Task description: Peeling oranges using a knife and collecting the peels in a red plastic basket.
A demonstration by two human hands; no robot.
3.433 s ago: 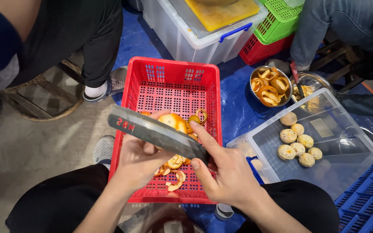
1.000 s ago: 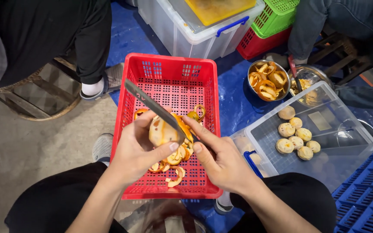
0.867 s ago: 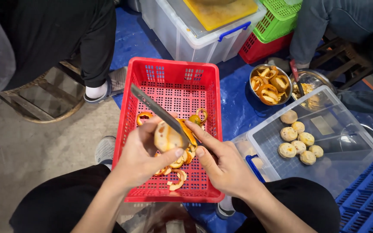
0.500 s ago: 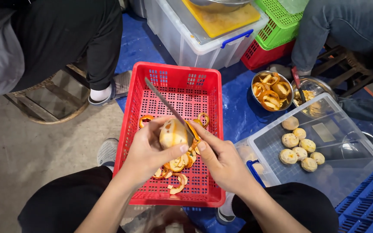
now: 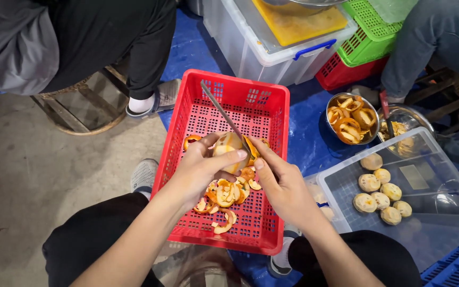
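Over a red basket (image 5: 272, 106) on blue tarp (image 5: 304, 138), left hand (image 5: 200, 170) grips fruit (image 5: 228, 151), right hand (image 5: 282, 183) clamps knife (image 5: 221, 111).

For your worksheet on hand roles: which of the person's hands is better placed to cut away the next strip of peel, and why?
Right. The right hand holds the knife with its blade against the fruit; the left hand only cradles the fruit above the red basket.

My knife (image 5: 224, 114) is dull grey metal; the fruit (image 5: 228, 150) looks pale and matt where peeled. The crate (image 5: 269, 159) is red perforated plastic — slightly glossy. Blue tarp (image 5: 306, 143) shines; the floor (image 5: 38, 175) is rough concrete.
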